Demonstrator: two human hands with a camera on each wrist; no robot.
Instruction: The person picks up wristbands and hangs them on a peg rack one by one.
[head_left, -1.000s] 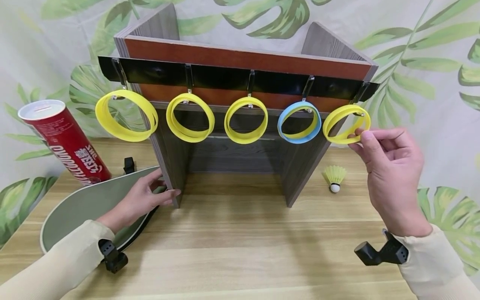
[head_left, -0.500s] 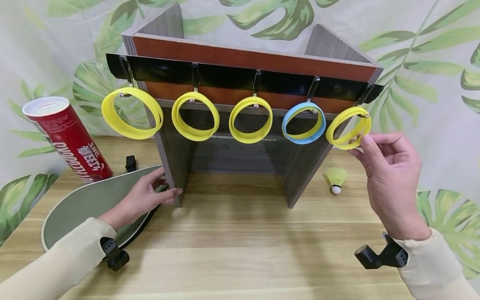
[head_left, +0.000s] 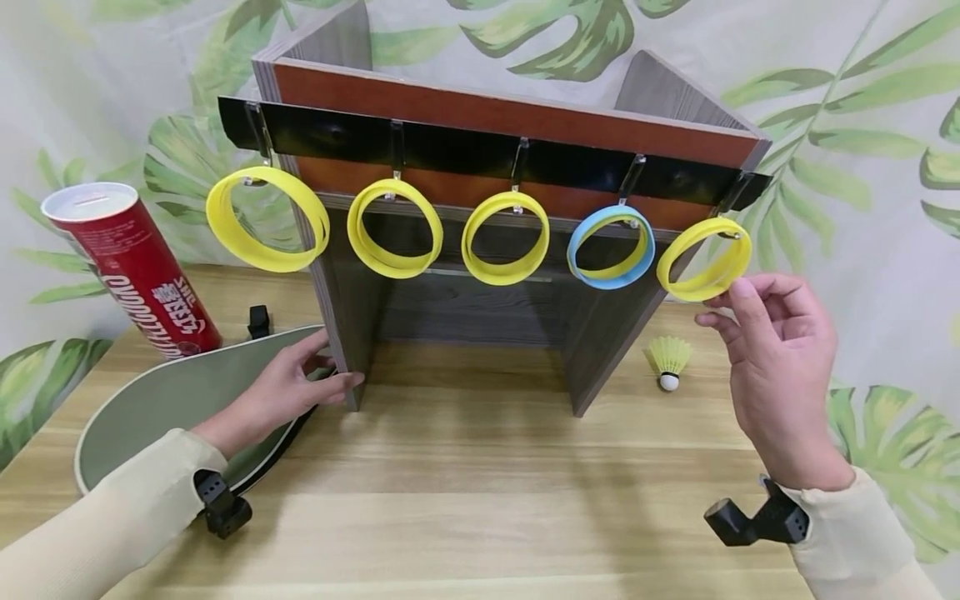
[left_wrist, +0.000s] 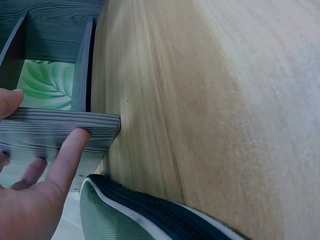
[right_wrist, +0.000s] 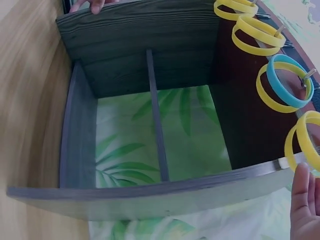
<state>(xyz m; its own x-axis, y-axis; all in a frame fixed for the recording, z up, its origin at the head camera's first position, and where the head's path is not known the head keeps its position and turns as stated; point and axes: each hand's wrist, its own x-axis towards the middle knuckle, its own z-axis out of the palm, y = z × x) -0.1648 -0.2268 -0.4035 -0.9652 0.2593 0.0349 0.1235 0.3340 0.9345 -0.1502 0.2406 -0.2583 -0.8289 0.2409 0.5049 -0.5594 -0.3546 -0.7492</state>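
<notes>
A grey wood-grain stand point(head_left: 476, 96) bears a black strip point(head_left: 465, 146) with several hooks. Yellow wristbands point(head_left: 506, 275) hang from the hooks, and a blue wristband point(head_left: 636, 273) hangs with a yellow one on the second hook from the right. My left hand point(head_left: 281, 387) grips the front edge of the stand's left side panel point(left_wrist: 100, 122). At the rightmost hook, my right hand point(head_left: 780, 367) has its thumb and fingertips by the lower edge of a yellow wristband point(head_left: 701, 292); whether they still touch is unclear. In the right wrist view, the thumb point(right_wrist: 301, 185) is just below that wristband.
A red canister point(head_left: 146, 275) stands at the back left. Beside my left forearm lies a green-grey racket case point(head_left: 172, 392) with a black zip edge. A yellow shuttlecock point(head_left: 670, 360) lies right of the stand on the wooden table point(head_left: 465, 517). Leaf-patterned cloth point(head_left: 885, 250) hangs behind.
My right hand has drawn slightly down from the rightmost yellow wristband, its fingertips leaving the ring's inside. The wristband hangs on the hook. My left hand has stayed on the panel.
</notes>
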